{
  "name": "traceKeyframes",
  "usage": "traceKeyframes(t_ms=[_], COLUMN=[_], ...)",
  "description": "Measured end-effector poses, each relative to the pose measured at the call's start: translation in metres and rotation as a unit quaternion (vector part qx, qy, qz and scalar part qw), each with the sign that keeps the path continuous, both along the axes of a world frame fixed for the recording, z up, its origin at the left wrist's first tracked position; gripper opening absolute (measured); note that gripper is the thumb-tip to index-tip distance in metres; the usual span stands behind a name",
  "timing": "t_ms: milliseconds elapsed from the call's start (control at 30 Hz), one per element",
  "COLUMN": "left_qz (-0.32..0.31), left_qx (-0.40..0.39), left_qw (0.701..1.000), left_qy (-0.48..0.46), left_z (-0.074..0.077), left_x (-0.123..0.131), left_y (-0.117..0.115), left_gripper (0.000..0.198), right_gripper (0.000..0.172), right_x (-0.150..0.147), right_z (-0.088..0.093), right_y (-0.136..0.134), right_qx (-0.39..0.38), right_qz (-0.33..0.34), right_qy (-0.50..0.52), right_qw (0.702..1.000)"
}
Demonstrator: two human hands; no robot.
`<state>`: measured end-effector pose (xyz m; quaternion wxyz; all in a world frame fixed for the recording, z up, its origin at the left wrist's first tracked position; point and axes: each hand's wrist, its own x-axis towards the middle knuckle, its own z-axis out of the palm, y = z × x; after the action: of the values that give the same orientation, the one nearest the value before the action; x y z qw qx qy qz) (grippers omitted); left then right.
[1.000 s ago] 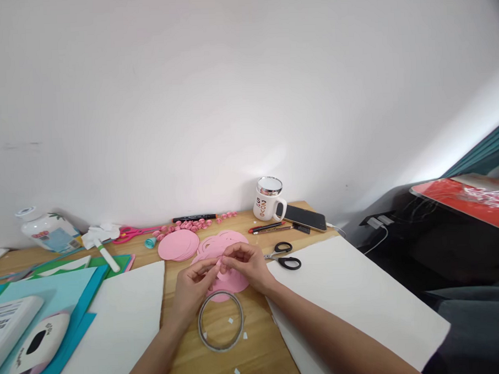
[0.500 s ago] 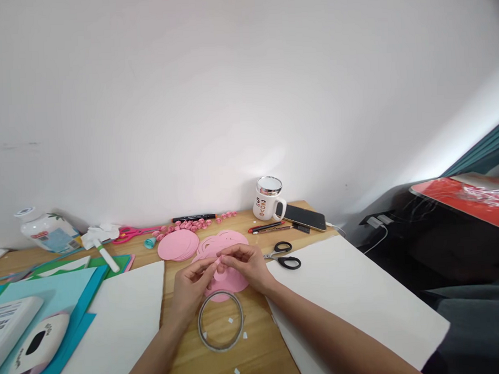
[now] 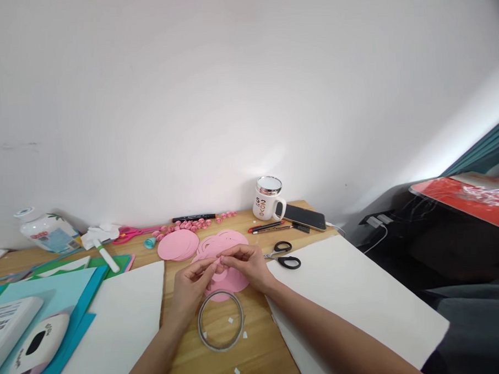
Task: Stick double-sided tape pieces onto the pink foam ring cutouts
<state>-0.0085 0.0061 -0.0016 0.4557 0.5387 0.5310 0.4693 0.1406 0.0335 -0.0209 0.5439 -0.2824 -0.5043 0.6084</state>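
My left hand and my right hand meet fingertip to fingertip over a heap of pink paper cut-outs. Both are closed in a pinch on a small pink paper strip, mostly covered by the fingers. Just below the hands a roll of tape lies flat on the wooden table. Pink paper circles are stacked behind my left hand. To the right of my right hand rest black-handled scissors, their blades partly hidden.
Small rolled pink pieces lie along the wall near a black marker. A white mug stands beside a phone. White sheets flank the work area. Pink scissors and a bottle are at left.
The fingers have shifted slightly around the pink paper strip, and less of it shows between them. Everything else is where it was.
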Motion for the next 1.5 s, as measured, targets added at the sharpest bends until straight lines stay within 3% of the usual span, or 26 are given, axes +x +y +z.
traceKeyframes(t_ms=[267,567,800,1067,1500], left_qz=[0.019,0.024,-0.008,-0.005,0.004], left_qx=[0.008,0.017,-0.013,-0.041,-0.014], left_qw=[1.000,1.000,1.000,0.999,1.000], left_qy=[-0.002,-0.006,-0.007,-0.028,-0.005], left_z=[0.0013,-0.0036,0.0007,0.0014,0.0008], left_x=[0.0003,-0.0025,-0.0004,0.0036,-0.0005], left_y=[-0.0008,0.0004,-0.0001,-0.0005,0.0007], left_gripper=[0.027,0.027,0.028,0.032,0.033], right_gripper=[0.020,0.017,0.014,0.026,0.018], right_x=[-0.0009,0.0004,-0.0001,-0.0015,-0.0045], right_z=[-0.0006,0.0005,0.0011,0.0015,0.0001], right_y=[-0.0005,0.0004,0.0000,-0.0031,-0.0038], right_qx=[-0.014,-0.025,-0.019,-0.042,0.005], right_qz=[0.028,-0.005,-0.004,-0.014,-0.043], right_qy=[0.022,0.006,0.021,0.017,-0.032], right_qw=[0.999,1.000,1.000,0.999,0.999])
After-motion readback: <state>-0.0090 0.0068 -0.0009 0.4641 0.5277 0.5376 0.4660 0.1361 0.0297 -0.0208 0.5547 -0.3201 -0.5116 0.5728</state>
